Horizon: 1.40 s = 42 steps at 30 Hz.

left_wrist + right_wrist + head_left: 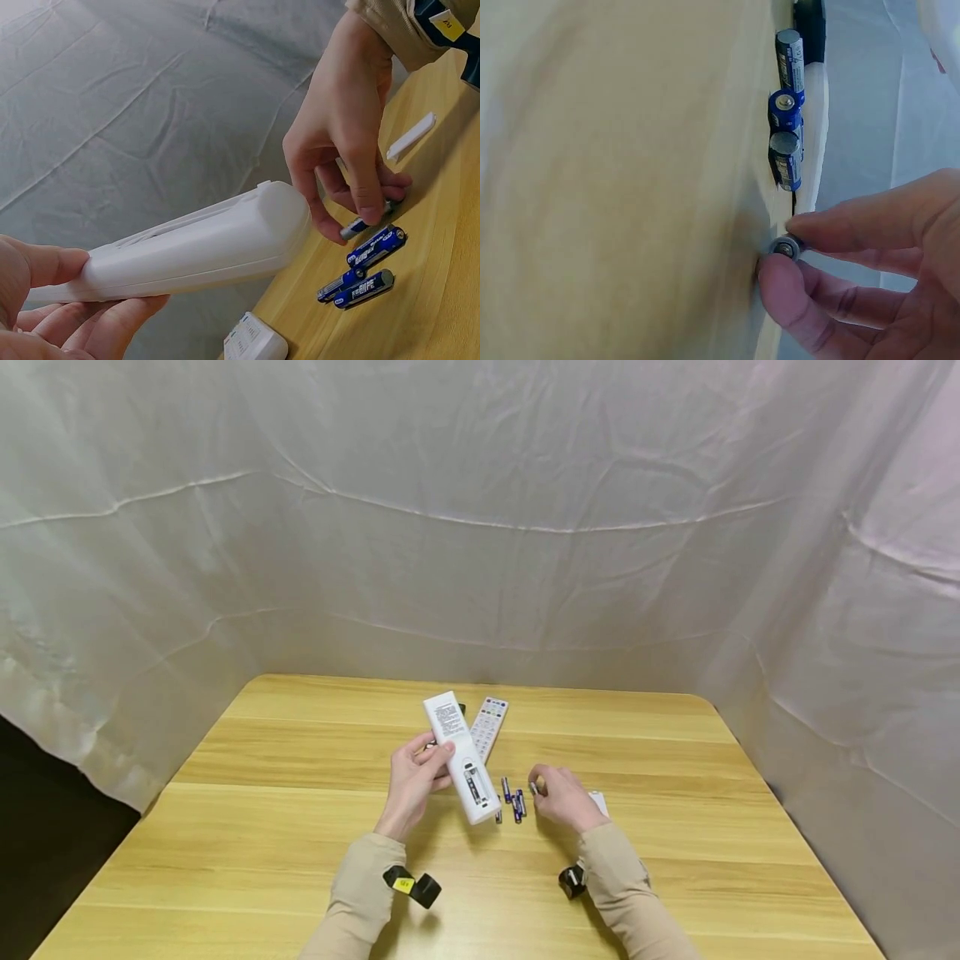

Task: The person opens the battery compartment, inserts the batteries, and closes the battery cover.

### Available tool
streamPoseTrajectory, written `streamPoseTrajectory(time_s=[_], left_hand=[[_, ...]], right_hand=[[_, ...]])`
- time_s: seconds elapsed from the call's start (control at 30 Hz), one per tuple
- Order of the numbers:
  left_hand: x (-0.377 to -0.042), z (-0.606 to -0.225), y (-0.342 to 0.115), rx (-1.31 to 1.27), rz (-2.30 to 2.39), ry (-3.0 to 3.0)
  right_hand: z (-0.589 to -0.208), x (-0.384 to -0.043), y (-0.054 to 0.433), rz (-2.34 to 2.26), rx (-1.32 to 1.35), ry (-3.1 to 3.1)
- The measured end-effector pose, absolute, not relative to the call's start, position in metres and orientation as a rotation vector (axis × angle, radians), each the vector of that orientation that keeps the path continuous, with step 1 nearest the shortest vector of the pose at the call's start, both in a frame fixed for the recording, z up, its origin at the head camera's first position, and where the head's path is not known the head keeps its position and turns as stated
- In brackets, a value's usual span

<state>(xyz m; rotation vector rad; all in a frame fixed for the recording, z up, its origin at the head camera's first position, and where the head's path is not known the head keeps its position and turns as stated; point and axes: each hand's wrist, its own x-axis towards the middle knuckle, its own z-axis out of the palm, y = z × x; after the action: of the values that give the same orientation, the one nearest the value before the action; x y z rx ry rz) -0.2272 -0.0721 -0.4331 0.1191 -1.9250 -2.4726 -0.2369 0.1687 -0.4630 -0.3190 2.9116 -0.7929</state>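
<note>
My left hand (pixel 411 779) grips a white remote control (pixel 459 747) above the table, thumb on its back. That back faces up, with the battery compartment (pixel 476 783) uncovered at the near end. To the right, my right hand (pixel 561 795) pinches a battery (pixel 786 247) between thumb and fingertips, close over the wood. Several blue batteries (pixel 364 289) lie together between the two hands. A slim white cover (pixel 412 136) lies on the table beside my right hand, partly hidden by it in the head view.
A second white remote control (pixel 490 725) lies face up on the wooden table (pixel 300 827), partly behind the held one. Something black (pixel 462 708) peeks out near it. Grey fabric (pixel 480 568) hangs around the table's back and sides.
</note>
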Motion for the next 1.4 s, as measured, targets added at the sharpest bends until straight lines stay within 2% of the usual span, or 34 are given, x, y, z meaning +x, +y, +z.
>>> streamPoseTrajectory(time_s=[0.4,1.07,1.4], left_hand=[[-0.226,-0.434,-0.074,0.116,-2.479,-1.919],[-0.226,-0.435,-0.076,0.119,-2.477,-1.925],[-0.225,-0.435,-0.077,0.145,-2.475,-1.928]], right_hand=[[-0.464,-0.236,0.170,-1.254,-0.278,2.828],[-0.445,-0.227,0.165,-1.583,-0.676,2.746],[-0.448,-0.225,0.161,-1.784,-0.717,2.654]])
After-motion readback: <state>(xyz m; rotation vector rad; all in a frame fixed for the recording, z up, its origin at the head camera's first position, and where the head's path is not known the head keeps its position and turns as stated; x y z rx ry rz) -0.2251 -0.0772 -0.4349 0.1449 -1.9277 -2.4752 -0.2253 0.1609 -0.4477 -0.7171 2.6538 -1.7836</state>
